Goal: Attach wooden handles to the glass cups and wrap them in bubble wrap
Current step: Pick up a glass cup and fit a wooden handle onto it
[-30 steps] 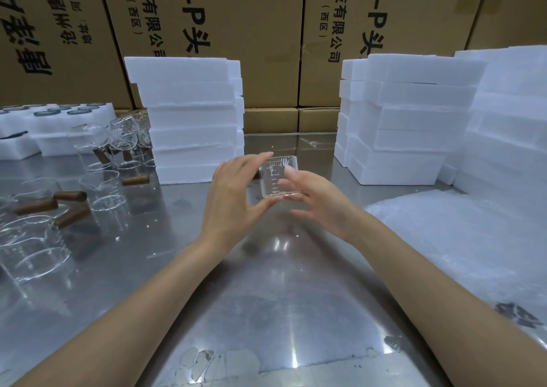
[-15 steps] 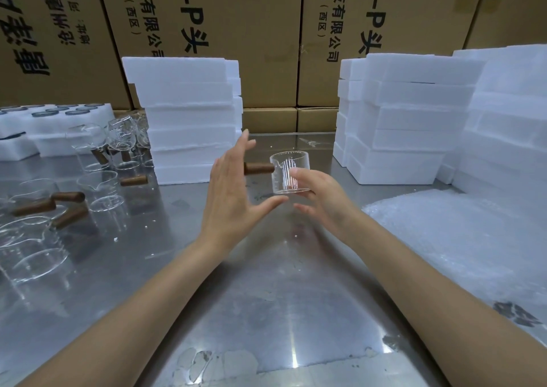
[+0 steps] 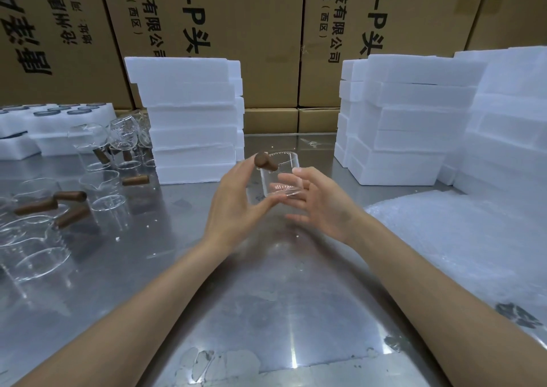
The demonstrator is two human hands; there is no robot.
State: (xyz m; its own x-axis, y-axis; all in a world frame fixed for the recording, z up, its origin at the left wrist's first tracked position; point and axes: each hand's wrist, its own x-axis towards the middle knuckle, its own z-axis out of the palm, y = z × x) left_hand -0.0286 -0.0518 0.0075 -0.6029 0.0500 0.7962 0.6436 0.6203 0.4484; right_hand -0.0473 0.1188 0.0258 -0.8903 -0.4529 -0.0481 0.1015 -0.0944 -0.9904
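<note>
A clear glass cup [image 3: 278,181] with a dark wooden handle [image 3: 265,161] fitted to its side is held above the steel table [image 3: 266,303], mid-frame. My right hand [image 3: 322,206] holds the cup from the right, its fingers against the wall and base and its thumb free below. My left hand [image 3: 233,203] has straight fingers; their tips touch the handle's end and the thumb reaches under the cup's base. A sheet of bubble wrap [image 3: 461,238] lies flat on the table at the right.
Several bare glass cups [image 3: 102,188] and loose wooden handles [image 3: 71,195] lie at the left. A foam tray [image 3: 59,117] sits behind them. White foam stacks [image 3: 189,120] [image 3: 399,120] stand behind the hands and along the right. Cardboard boxes [image 3: 251,31] wall the back.
The cup has been turned, so its handle swung from pointing left to pointing toward me. My left hand came back in to touch the handle and base.
</note>
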